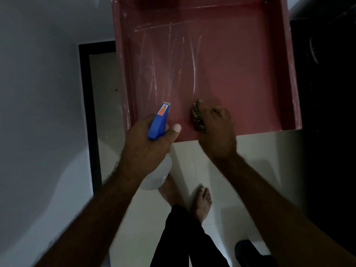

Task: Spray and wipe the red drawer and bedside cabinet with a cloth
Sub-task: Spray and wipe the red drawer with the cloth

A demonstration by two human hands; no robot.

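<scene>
Drawer: The red drawer [231, 64] fills the top of the head view, its open side facing me. Its side walls run straight away from me and its near edge lies crosswise under my hands.
Drawer bottom: Pale streaks cross the left half, most of them running lengthwise, near to far; the right half looks plain red.
Left hand: My left hand [143, 143] grips the neck of the spray bottle [159, 122], thumb laid along the right side of the blue head.
Bottle direction: The nozzle points away from me and a little right, into the drawer's near-left corner. A red arrow label on top points the same way. The bottle's long axis tilts back toward me, its clear body hanging below my wrist over the floor [240, 170].
Right hand: My right hand [217, 128] is curled palm-down over the cloth [197, 116], pressing it on the drawer bottom just inside the near edge.
Cloth: A dark, speckled bunch shows only as a strip along the left of my fingers, running near to far; the rest is hidden under the hand.
Gap: The bottle's tip and the cloth sit near each other, not touching.
Below: My bare foot [202, 201] and a black trouser leg [183, 237] stand on pale tiles.
Left: A grey wall [38, 93] stands beside a black frame [86, 93].
Right: Beyond the drawer is too dark to read.
</scene>
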